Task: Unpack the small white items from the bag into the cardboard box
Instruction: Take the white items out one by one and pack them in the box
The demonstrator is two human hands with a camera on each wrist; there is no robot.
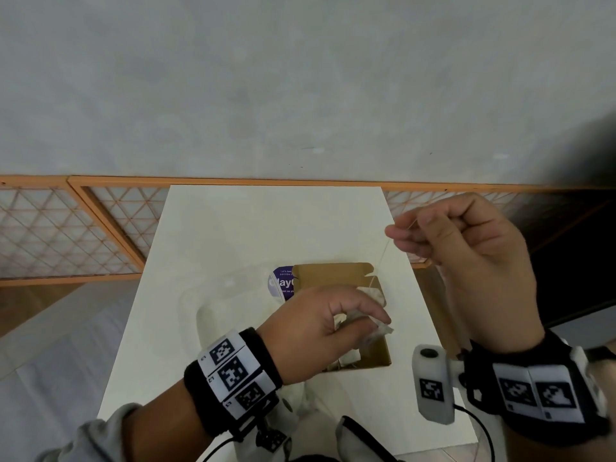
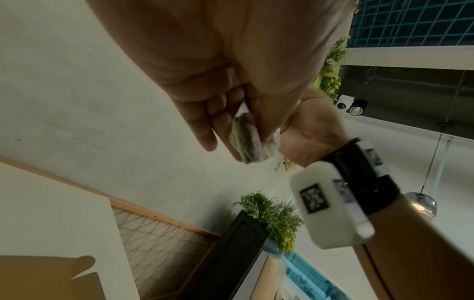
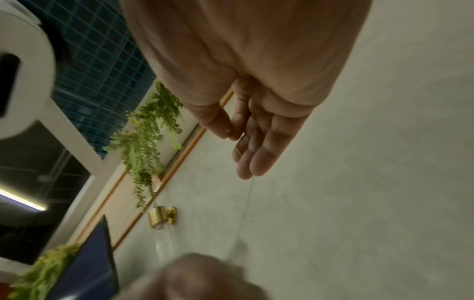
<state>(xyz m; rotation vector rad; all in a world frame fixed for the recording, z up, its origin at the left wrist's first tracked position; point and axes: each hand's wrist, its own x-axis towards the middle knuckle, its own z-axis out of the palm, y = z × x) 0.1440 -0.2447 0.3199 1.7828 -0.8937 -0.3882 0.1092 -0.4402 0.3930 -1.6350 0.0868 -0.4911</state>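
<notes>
Our left hand pinches a small white pouch above the cardboard box, its long axis pointing rightward; our raised right hand pinches its thin string.

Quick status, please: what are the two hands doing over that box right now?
Left hand pinches a small white pouch above the cardboard box. Right hand pinches its thin string, raised. Nothing blocking.

White table set against a grey wall, with an orange-framed lattice panel running along the wall base. Wrist views show hanging green plants, a potted fern, a brass wall fitting, blue grid panel and a pendant lamp.
</notes>
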